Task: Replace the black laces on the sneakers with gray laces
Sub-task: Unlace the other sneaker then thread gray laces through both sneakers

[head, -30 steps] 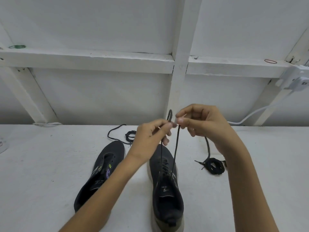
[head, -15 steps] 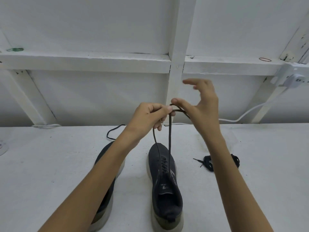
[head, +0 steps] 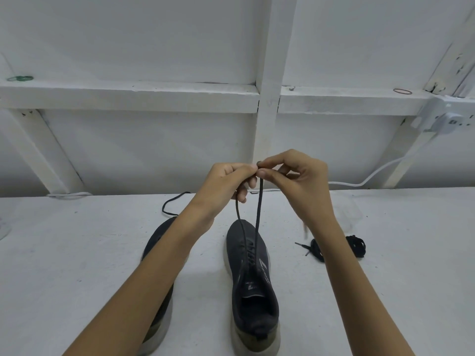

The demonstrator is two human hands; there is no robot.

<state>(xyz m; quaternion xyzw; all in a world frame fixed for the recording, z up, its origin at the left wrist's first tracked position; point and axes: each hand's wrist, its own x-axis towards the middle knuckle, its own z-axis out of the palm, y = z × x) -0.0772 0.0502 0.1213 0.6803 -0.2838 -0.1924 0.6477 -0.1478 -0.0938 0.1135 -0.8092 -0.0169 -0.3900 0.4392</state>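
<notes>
Right sneaker [head: 253, 286], dark with a pale sole, is set on a white table [head: 77, 265] with its heel toward the viewer, and is seen whole. Just beside it, a matching left sneaker [head: 158, 240] is partly hidden by the left forearm. From the front eyelets two strands of a dark lace [head: 258, 209] are drawn up off the table. Above the toe the strands are held by both hands, which touch at the fingertips. The left hand [head: 226, 181] is curled around one strand. The right hand [head: 295, 181] pinches the top of the lace between thumb and forefinger (its other fingers are loosely bent). Farther back, a bundled black lace [head: 356, 246] lies to the right, and a loose black lace [head: 172, 204] lies behind the left sneaker. A white cable [head: 372, 176] is seen against the wall.
</notes>
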